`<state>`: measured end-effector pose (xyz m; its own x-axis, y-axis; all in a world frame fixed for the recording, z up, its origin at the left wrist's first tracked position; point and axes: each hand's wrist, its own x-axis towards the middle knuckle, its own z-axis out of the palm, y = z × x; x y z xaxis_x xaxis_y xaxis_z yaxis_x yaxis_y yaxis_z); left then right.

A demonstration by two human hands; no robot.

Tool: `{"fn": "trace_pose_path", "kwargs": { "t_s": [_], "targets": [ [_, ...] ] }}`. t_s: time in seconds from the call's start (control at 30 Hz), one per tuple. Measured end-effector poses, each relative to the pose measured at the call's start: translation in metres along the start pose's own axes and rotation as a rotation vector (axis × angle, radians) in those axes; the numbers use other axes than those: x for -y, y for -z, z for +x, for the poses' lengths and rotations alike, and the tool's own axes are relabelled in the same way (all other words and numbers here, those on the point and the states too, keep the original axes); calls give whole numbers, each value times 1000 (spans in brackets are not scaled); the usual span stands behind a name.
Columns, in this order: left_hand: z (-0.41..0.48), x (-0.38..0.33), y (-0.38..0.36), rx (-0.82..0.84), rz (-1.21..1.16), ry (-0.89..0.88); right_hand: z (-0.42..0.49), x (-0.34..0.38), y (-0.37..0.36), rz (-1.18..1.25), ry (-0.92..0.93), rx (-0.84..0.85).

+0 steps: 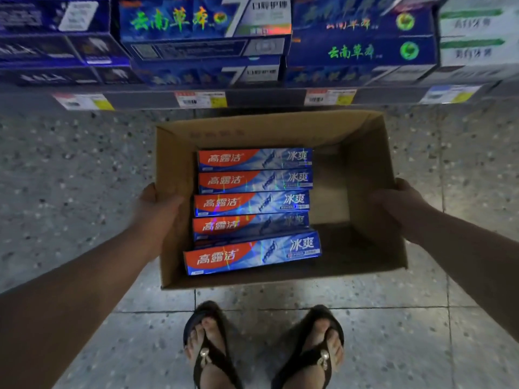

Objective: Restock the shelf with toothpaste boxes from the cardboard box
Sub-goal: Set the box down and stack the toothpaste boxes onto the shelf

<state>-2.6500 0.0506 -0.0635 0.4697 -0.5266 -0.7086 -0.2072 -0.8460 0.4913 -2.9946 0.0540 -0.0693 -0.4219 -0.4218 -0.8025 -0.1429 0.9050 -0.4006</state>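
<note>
Along the bottom of the frame we see two feet in dark flip-flop sandals, each with a small pale ornament on the strap, standing on a speckled grey tiled floor that fills both sides of the picture. In a band across the upper part we see white and yellow price labels, and above them dark blue product boxes with green lettering stacked in rows, with pale boxes at the upper right.
</note>
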Motion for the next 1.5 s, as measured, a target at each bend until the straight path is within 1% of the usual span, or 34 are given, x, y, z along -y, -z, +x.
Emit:
{"fn": "trace_pose_path", "kwargs": {
  "t_s": [0.17,0.27,0.33,0.4,0.47,0.53,0.57,0.6,0.67,0.73,0.77,0.8,0.9,1.0,1.17,1.23,1.33,1.4,1.5],
  "targets": [
    [14,3,-11,40,34,-3,16,-9,-5,56,-33,39],
    [20,10,-18,82,66,-9,20,-12,-5,54,-9,42],
    [19,13,-20,65,102,-23,20,-14,-5,29,10,55],
    [13,14,-18,-6,222,-78,18,-16,-7,-93,65,-2],
    [0,12,-13,-52,323,-171,6,-14,-9,-287,185,-130],
    [-21,11,-6,-2,314,-244,-22,-14,-14,-459,367,-196],
    [-34,10,-2,38,334,-266,-39,-16,-18,-515,464,-172],
    [-44,12,1,82,370,-296,-55,-19,-23,-551,546,-109],
    [-66,14,10,192,381,-322,-80,-28,-32,-579,674,92],
    [-82,16,16,276,327,-314,-88,-41,-41,-636,727,304],
    [-88,15,18,291,322,-311,-88,-46,-45,-652,731,372],
    [-89,18,20,305,317,-318,-87,-51,-50,-660,726,402],
    [-83,22,20,348,335,-339,-75,-57,-62,-709,713,373],
    [-70,25,18,364,322,-328,-54,-55,-73,-820,729,359],
    [-48,38,5,413,238,-331,-25,-57,-95,-1042,771,447],
    [-42,44,2,416,212,-339,-23,-59,-102,-1150,815,418],
    [-37,47,2,428,221,-342,-21,-62,-110,-1237,892,352],
    [-37,47,4,422,230,-349,-20,-65,-112,-1229,923,327],
    [-35,43,7,378,247,-379,-21,-63,-103,-1091,898,329]
  ]
}}
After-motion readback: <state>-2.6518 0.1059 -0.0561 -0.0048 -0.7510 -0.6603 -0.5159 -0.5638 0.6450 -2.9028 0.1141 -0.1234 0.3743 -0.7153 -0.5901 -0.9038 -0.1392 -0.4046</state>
